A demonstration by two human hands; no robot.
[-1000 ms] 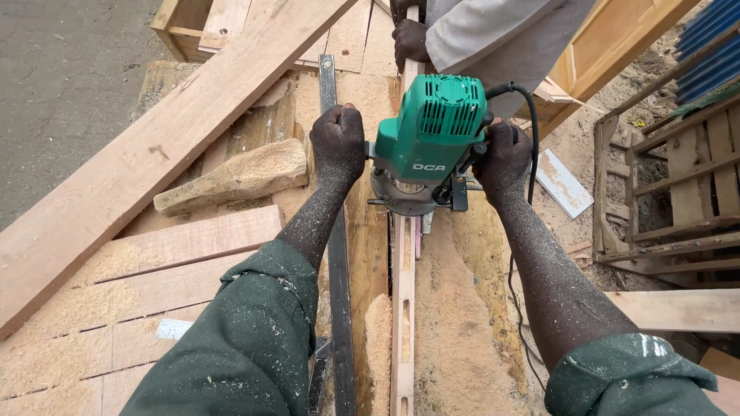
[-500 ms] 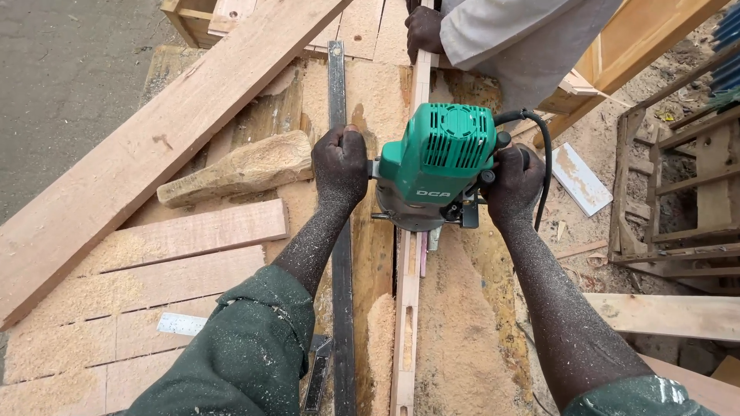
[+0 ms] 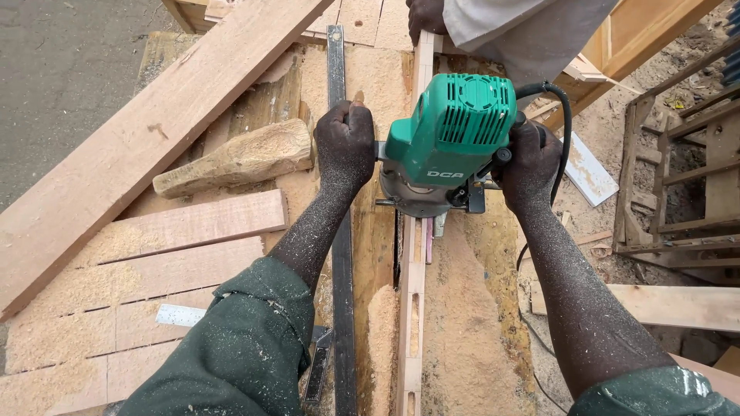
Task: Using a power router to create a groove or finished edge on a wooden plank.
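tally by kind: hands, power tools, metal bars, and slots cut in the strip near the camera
Hands: 3, namely the left hand, the right hand and a co-worker's hand
Power tools: 1, a green router
Metal bars: 1, a dark bar
Slots in the wood strip: 3 visible, one cut off by the frame edge
Total: 8

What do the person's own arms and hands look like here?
Both hands are bare, without gloves: left hand, right hand. Dark green sleeves are pushed up, leaving the forearms bare. Fine sawdust speckles the hands, forearms and sleeves.
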